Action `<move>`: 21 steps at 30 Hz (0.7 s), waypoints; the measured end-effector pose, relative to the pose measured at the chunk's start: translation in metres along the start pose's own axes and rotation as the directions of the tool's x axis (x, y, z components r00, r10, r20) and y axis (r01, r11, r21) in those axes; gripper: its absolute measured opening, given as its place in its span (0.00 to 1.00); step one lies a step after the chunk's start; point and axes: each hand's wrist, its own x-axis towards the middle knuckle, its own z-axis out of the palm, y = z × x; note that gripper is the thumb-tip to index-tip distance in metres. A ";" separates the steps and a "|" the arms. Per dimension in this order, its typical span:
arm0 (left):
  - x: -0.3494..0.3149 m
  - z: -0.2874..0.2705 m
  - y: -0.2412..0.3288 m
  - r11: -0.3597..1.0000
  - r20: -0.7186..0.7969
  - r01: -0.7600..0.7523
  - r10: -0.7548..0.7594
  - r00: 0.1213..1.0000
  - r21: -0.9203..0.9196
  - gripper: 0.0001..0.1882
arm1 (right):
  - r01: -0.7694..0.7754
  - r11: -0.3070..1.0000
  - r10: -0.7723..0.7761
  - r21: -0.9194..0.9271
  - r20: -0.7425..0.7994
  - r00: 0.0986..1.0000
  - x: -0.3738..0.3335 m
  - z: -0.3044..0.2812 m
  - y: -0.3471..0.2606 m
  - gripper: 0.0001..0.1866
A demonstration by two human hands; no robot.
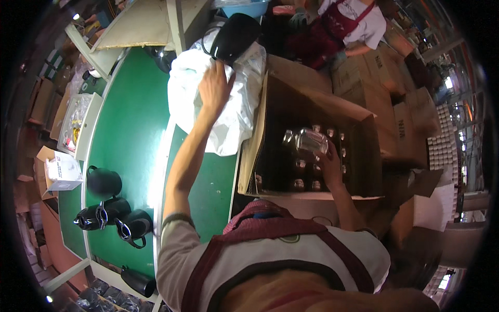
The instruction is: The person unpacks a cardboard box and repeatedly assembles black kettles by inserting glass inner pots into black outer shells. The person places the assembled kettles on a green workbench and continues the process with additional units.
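My left hand point(215, 87) reaches forward over a crumpled white plastic bag point(213, 122). Its fingers are closed at the near end of a black jug point(236, 37), which lies tilted with its handle to the left. Over an open cardboard box point(314, 96), my right hand point(329, 164) grips a shiny, silvery bottle-shaped flask point(312, 140) by its right end, the narrow neck pointing left. Several shiny round tops point(300, 164) show in the dark inside of the box.
Several black jugs point(104, 182) are on the green conveyor belt point(130, 125) at left. A small open carton point(60, 169) and a tray point(86, 125) sit beyond it. Stacked cartons point(364, 73) and a co-worker in a dark red apron point(332, 31) are at far right.
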 end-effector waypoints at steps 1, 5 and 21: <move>0.020 0.008 0.004 1.000 -0.078 -0.006 0.004 0.997 -0.030 0.37 | -0.055 0.993 0.058 0.109 -0.024 0.998 0.000 0.001 0.003 0.29; 0.080 0.064 0.001 0.951 -0.193 0.105 -0.050 0.980 0.290 0.59 | -0.092 0.908 0.072 0.408 0.063 0.995 0.016 0.016 -0.007 0.23; -0.233 -0.189 -0.059 0.933 -0.116 0.270 -0.249 0.962 0.237 0.54 | -0.185 0.632 0.036 0.753 0.210 0.977 0.013 0.017 0.011 0.23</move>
